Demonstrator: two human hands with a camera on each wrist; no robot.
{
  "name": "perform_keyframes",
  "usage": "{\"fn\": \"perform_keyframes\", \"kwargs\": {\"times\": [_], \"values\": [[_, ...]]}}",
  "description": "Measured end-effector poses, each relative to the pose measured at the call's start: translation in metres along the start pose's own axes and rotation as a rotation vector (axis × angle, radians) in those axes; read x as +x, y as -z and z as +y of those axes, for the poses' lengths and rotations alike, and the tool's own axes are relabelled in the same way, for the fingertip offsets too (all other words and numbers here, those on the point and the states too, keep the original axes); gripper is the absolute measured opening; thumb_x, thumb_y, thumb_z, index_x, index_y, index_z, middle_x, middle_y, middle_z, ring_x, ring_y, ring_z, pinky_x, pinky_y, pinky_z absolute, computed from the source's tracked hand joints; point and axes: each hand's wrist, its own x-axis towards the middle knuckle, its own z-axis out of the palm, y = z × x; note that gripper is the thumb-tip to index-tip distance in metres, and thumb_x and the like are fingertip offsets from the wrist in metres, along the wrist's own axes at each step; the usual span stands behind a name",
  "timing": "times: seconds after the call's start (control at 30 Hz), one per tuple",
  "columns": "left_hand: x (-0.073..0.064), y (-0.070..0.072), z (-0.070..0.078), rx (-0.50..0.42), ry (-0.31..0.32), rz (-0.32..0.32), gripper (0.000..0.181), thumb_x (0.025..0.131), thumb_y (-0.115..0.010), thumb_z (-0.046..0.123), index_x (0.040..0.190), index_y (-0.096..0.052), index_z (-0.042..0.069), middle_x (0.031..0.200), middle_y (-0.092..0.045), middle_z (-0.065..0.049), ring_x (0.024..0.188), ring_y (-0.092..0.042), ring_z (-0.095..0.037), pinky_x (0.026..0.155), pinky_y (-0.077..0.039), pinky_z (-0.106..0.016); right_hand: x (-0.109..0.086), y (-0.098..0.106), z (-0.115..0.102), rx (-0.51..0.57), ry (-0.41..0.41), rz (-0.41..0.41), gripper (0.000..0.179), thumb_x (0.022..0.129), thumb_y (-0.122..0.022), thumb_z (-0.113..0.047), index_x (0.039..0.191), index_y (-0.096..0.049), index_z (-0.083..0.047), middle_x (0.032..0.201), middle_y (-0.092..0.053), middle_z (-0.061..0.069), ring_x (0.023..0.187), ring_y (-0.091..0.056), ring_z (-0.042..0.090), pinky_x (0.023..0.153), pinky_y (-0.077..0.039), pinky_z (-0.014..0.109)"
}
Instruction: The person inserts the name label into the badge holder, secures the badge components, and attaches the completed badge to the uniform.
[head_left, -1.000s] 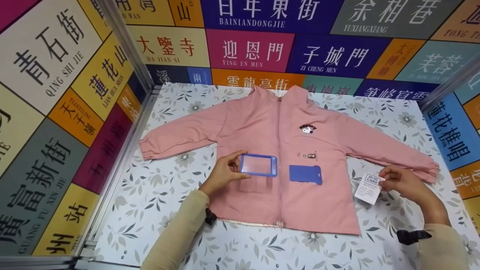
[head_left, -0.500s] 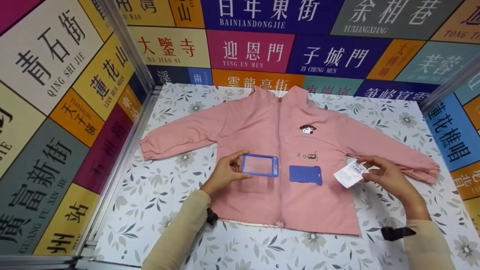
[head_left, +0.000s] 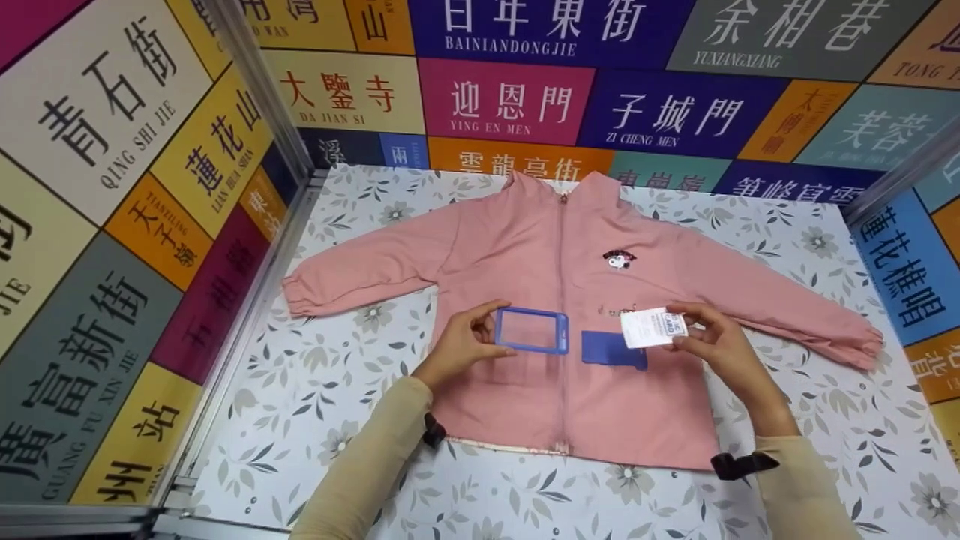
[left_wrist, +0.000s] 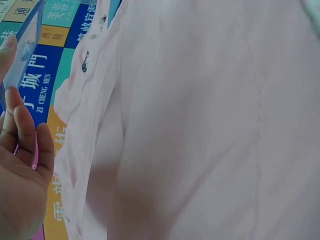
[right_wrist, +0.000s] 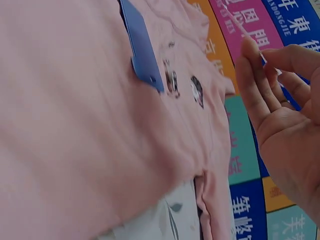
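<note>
Between thumb and fingers my left hand (head_left: pixel 465 341) pinches the left end of a blue-rimmed clear card holder frame (head_left: pixel 562 334), held over the jacket's zip. My right hand (head_left: pixel 716 337) pinches a white card (head_left: pixel 651 328) printed "CARD" by its right edge. That card overlaps a flat blue panel (head_left: pixel 602 347), which lies on the pink jacket (head_left: pixel 637 420). A small metal clip (right_wrist: pixel 172 80) lies on the jacket close to the blue panel (right_wrist: pixel 141 42), partly hidden by the card in the head view. Seen from the right wrist, the white card appears edge-on at the fingertips.
The jacket is spread front up, sleeves out, on a table (head_left: pixel 255 450) covered in leaf-patterned white. A cartoon badge (head_left: pixel 619 259) sits on its chest. Panels with street names (head_left: pixel 510 97) wall in the back and both sides.
My right hand has carried the white card leftward from beyond the jacket's edge to over the blue panel, turning it. The holder frame in my left hand has shifted slightly right.
</note>
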Motion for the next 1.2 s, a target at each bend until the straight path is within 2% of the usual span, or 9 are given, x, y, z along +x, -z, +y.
{"fn": "perform_keyframes", "kwargs": {"times": [0.3,0.43,0.57,0.83,0.97,1.2], "values": [[0.006,-0.008,0.004,0.021,-0.003,0.0,0.075,0.067,-0.092,0.016,0.135,-0.061,0.013,0.077,-0.057,-0.003,0.066,-0.051,-0.009,0.062,-0.045,-0.021,0.011,-0.034,-0.003,0.059,-0.015,0.062,0.051,0.084,-0.064,0.015,0.132,-0.046,0.016,0.112,-0.06,0.007,0.085,-0.068,0.011,0.075,-0.06,0.025],[0.007,-0.01,0.003,0.018,-0.003,0.007,0.074,0.066,-0.092,0.016,0.134,-0.062,0.017,0.077,-0.056,0.0,0.065,-0.051,-0.009,0.062,-0.045,-0.019,0.014,-0.048,-0.001,0.087,-0.018,0.045,0.051,0.084,-0.064,0.015,0.131,-0.045,0.017,0.109,-0.059,0.008,0.085,-0.069,0.013,0.076,-0.06,0.028],[0.007,-0.012,0.001,0.008,-0.01,0.01,0.074,0.067,-0.092,0.017,0.134,-0.061,0.018,0.077,-0.057,-0.002,0.065,-0.051,-0.008,0.062,-0.045,-0.019,0.016,-0.06,0.004,0.114,-0.016,0.019,0.05,0.085,-0.062,0.015,0.132,-0.044,0.018,0.106,-0.059,0.009,0.084,-0.07,0.013,0.076,-0.061,0.029],[0.007,-0.015,0.0,-0.001,-0.021,0.013,0.074,0.068,-0.092,0.019,0.135,-0.061,0.019,0.077,-0.058,-0.004,0.065,-0.051,-0.009,0.062,-0.045,-0.019,0.017,-0.077,0.01,0.133,-0.046,0.006,0.05,0.087,-0.063,0.012,0.132,-0.044,0.016,0.116,-0.061,0.008,0.087,-0.07,0.013,0.078,-0.06,0.029],[0.008,-0.017,0.0,-0.004,-0.012,0.014,0.074,0.068,-0.091,0.018,0.135,-0.06,0.021,0.079,-0.058,-0.009,0.066,-0.051,-0.011,0.062,-0.045,-0.02,0.017,-0.082,0.012,0.116,-0.073,0.014,0.049,0.088,-0.064,0.009,0.133,-0.046,0.013,0.118,-0.06,0.008,0.087,-0.069,0.012,0.079,-0.06,0.029],[0.008,-0.02,0.002,0.002,0.019,0.031,0.074,0.067,-0.09,0.008,0.134,-0.061,0.015,0.081,-0.058,-0.015,0.069,-0.051,-0.019,0.064,-0.043,-0.019,0.018,-0.09,0.014,-0.006,-0.073,0.047,0.047,0.086,-0.069,0.005,0.13,-0.053,0.009,0.099,-0.063,0.004,0.084,-0.064,0.009,0.076,-0.056,0.02]]}}
